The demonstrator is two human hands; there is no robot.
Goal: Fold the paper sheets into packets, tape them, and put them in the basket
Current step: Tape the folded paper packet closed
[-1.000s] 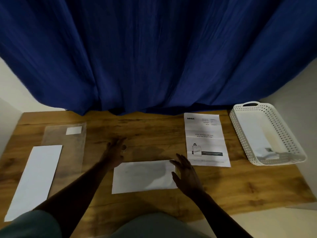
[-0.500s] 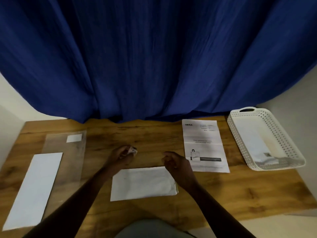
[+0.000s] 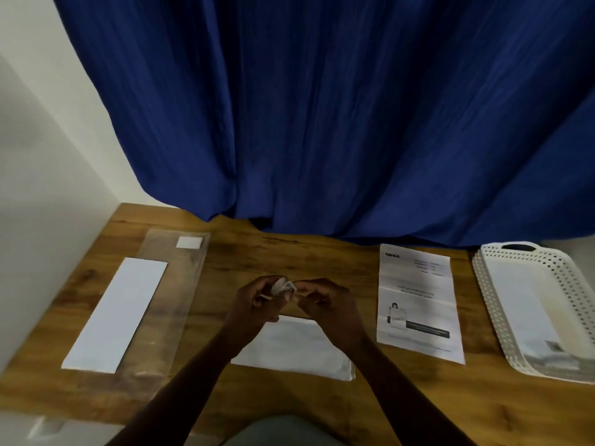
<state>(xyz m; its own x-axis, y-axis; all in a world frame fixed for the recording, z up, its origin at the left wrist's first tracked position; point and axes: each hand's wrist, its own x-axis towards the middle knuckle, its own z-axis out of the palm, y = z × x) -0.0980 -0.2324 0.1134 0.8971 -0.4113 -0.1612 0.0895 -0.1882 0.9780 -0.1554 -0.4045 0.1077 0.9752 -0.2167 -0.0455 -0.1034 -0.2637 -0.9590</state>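
A folded white paper packet [image 3: 296,347] lies flat on the wooden table in front of me. Just above its far edge my left hand [image 3: 256,300] grips a small whitish roll of tape [image 3: 283,287]. My right hand [image 3: 325,302] meets it from the right, its fingertips pinching at the roll's side. A printed sheet [image 3: 418,304] lies flat to the right. The white perforated basket [image 3: 486,284] stands at the far right with a folded packet [image 3: 528,320] inside.
A long white paper strip [image 3: 117,312] lies at the left, beside a clear plastic sleeve [image 3: 175,291] bearing a small white label [image 3: 189,242]. A blue curtain [image 3: 322,117] hangs behind the table. The table's near edge runs by my lap.
Both hands lifted off the folded packet. The left hand picked up the small tape roll, and the right hand came over to meet it. The camera view shifted left.
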